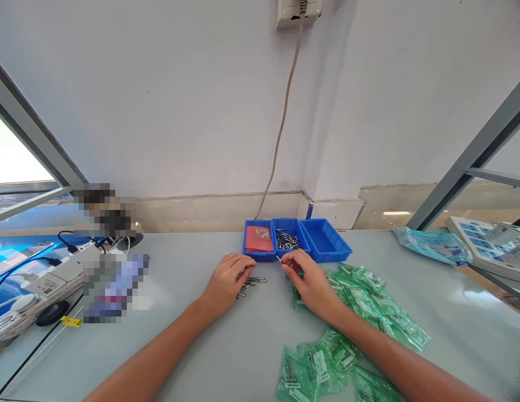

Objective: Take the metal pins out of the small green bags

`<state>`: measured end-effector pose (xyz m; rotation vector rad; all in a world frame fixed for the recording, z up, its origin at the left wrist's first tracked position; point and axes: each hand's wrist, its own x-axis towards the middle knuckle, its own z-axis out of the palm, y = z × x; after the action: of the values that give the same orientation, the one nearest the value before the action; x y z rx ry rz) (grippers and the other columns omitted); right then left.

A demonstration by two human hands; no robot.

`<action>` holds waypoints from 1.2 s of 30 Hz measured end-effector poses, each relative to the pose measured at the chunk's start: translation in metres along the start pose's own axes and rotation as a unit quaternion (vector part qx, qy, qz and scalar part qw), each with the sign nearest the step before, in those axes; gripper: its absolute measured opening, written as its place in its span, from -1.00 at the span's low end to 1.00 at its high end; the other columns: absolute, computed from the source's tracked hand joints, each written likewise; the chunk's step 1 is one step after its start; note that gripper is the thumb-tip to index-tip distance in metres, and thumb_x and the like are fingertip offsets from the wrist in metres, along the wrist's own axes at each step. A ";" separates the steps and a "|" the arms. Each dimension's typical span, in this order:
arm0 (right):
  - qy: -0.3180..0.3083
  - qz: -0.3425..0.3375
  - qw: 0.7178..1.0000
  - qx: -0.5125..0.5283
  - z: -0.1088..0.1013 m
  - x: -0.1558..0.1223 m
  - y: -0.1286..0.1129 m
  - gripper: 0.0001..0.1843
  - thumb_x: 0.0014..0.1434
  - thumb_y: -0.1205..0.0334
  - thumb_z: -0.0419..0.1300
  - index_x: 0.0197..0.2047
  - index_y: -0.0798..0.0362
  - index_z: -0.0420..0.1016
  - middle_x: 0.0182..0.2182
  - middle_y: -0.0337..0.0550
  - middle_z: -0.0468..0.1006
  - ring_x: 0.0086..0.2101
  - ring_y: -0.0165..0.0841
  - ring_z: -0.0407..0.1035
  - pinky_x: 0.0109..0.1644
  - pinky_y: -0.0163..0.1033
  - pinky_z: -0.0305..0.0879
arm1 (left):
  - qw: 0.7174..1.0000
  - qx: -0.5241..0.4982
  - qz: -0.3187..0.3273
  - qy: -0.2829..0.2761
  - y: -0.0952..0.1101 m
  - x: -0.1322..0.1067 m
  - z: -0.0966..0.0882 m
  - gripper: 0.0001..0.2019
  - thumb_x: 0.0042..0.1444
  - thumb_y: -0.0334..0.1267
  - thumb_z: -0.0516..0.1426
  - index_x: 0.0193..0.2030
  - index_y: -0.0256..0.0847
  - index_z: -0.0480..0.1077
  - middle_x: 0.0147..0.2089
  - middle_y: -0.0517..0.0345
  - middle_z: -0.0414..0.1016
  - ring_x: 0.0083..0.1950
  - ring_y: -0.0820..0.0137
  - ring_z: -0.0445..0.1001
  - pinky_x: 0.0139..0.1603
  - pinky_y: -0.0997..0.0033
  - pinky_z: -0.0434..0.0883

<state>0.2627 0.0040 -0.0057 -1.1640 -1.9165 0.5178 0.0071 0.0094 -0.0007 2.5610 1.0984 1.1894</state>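
My left hand (229,277) is closed in a pinch above a small pile of slim metal pieces (256,280) on the grey table. Whatever its fingertips hold, if anything, is hidden. My right hand (310,280) pinches a small pale pin-like piece (278,258) in front of the blue bins. The left bin (244,245) holds red packets (258,239). In the middle bin (304,245) lie many small shiny metal parts (287,240). A third blue bin (325,239) stands beside it. Green plastic bags (364,296) with metal and white pieces lie beneath and beside my right forearm.
On the left stand a white power strip (50,282) with cables and a black mouse-like object (52,313). A blue plastic packet (433,245) and a pale board with blue squares (490,240) are at the right. A cable (285,111) hangs down the wall behind.
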 end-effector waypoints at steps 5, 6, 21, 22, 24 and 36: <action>-0.002 0.000 1.000 0.002 0.000 0.001 0.000 -0.87 0.45 0.24 0.07 -0.08 -0.05 0.45 -0.16 -0.11 0.54 -0.17 -0.20 0.40 -0.03 -0.08 0.33 | 1.000 0.001 -0.006 -0.006 0.001 0.001 -0.001 -0.85 0.47 -0.36 0.05 -0.03 -0.14 0.45 -0.08 0.11 0.62 -0.06 0.31 0.53 0.06 0.24 0.41; -0.002 0.000 1.000 0.001 0.000 0.001 0.000 -0.87 0.44 0.25 0.07 -0.08 -0.05 0.45 -0.15 -0.11 0.54 -0.17 -0.20 0.40 -0.03 -0.09 0.33 | 1.000 0.003 -0.007 -0.005 0.001 0.001 0.000 -0.85 0.46 -0.36 0.05 -0.03 -0.14 0.45 -0.08 0.11 0.62 -0.05 0.30 0.53 0.06 0.24 0.41; -0.006 0.010 1.000 0.008 -0.001 0.000 -0.001 -0.88 0.44 0.25 0.08 -0.09 -0.06 0.45 -0.16 -0.15 0.53 -0.17 -0.21 0.39 -0.03 -0.10 0.29 | 0.997 -0.007 -0.078 -0.025 0.001 -0.001 0.000 -0.86 0.46 -0.31 0.07 0.01 -0.11 0.46 -0.07 0.13 0.56 -0.08 0.32 0.51 0.01 0.31 0.46; -0.006 0.010 1.000 0.008 -0.001 0.000 -0.002 -0.88 0.43 0.25 0.08 -0.09 -0.06 0.46 -0.16 -0.15 0.53 -0.17 -0.21 0.39 -0.03 -0.10 0.29 | 0.996 -0.008 -0.081 -0.026 0.001 -0.001 0.000 -0.85 0.46 -0.31 0.07 0.02 -0.10 0.46 -0.07 0.13 0.56 -0.08 0.32 0.50 0.00 0.33 0.46; -0.005 0.010 1.000 0.009 -0.001 0.000 -0.002 -0.88 0.43 0.24 0.09 -0.09 -0.06 0.46 -0.16 -0.14 0.54 -0.18 -0.20 0.40 -0.03 -0.10 0.30 | 0.996 -0.010 -0.084 -0.025 0.001 -0.002 0.001 -0.85 0.45 -0.30 0.07 0.03 -0.09 0.46 -0.07 0.14 0.56 -0.08 0.32 0.50 -0.03 0.35 0.47; -0.004 0.006 1.000 0.004 -0.001 0.001 -0.002 -0.87 0.43 0.24 0.08 -0.09 -0.06 0.46 -0.16 -0.14 0.54 -0.18 -0.20 0.40 -0.03 -0.10 0.30 | 0.994 -0.012 -0.103 -0.031 -0.003 -0.003 0.002 -0.87 0.43 -0.29 0.09 0.00 -0.10 0.46 -0.07 0.14 0.56 -0.09 0.33 0.50 -0.04 0.35 0.49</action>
<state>0.2623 0.0038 -0.0039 -1.1702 -1.9135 0.5369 0.0055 0.0104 -0.0049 2.3803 1.2874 1.0594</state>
